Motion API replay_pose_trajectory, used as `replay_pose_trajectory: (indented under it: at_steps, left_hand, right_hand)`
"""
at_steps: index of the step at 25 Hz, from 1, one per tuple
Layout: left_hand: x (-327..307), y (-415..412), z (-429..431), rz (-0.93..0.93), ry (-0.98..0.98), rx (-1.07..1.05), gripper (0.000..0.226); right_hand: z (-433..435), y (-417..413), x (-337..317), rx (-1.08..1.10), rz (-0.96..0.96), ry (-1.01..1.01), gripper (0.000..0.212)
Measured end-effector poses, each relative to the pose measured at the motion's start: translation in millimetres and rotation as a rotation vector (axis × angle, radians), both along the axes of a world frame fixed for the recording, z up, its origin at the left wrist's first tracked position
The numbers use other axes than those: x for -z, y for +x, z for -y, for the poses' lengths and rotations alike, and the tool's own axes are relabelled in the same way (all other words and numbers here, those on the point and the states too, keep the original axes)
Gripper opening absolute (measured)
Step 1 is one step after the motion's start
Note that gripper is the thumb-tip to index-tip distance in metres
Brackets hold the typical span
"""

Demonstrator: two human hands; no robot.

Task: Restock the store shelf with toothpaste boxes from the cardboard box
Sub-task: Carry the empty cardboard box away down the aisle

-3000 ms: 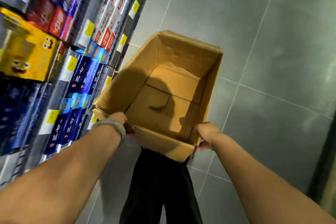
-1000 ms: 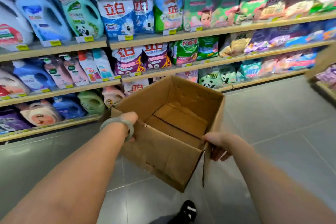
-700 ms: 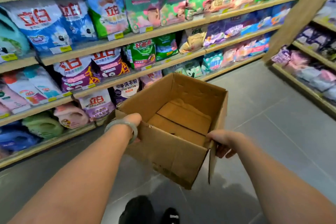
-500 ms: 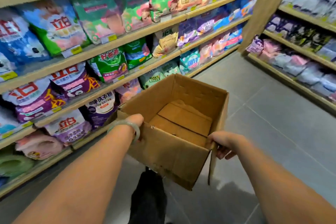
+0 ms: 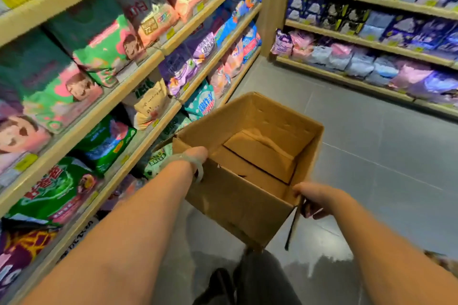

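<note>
Right hand is clamped on the near-right corner of the cardboard box, thumb on the rim, fingers curled down the outside wall. Left hand sits at the box's near-left corner, touching it; its fingers are hidden behind wrist and cardboard, so can't tell the grip. Pale bangle is on the left wrist. The box hangs between both hands, off the floor, top open, tilted a bit, with bottom flaps showing inside. A loose side flap dangles just under the right hand. Left of the left hand, close to the box: wooden shelves packed with colourful bags. Ahead of the right hand, well apart: a second shelf unit with purple and blue packs, and a wooden post between the two units. Grey tile floor is below, dark trouser leg under the box.
</note>
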State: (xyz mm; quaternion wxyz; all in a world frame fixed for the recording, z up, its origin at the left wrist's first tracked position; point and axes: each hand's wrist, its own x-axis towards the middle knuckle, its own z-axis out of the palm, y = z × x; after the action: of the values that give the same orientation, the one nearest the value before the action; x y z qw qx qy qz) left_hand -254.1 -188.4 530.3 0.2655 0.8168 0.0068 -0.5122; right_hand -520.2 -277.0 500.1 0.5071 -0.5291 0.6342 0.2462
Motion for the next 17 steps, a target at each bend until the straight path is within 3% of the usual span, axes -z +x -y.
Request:
replay_pose_trajectory:
  at_steps: [4, 9, 14, 17]
  left_hand:
    - [7, 20, 104, 0.046, -0.11, 0.139, 0.036]
    - [35, 29, 217, -0.071, -0.035, 0.086, 0.019]
    - [54, 65, 314, -0.166, 0.031, -0.111, 0.045]
    - [53, 104, 387, -0.15, 0.078, -0.115, 0.049]
  right_hand:
    - [105, 15, 7, 0.035, -0.007, -0.01, 0.039]
    - [238, 30, -2, -0.022, -0.082, -0.039, 0.043]
    - [349, 67, -12, -0.077, -0.116, -0.046, 0.037]
    - [413, 106, 4, -0.039, -0.092, -0.042, 0.033]
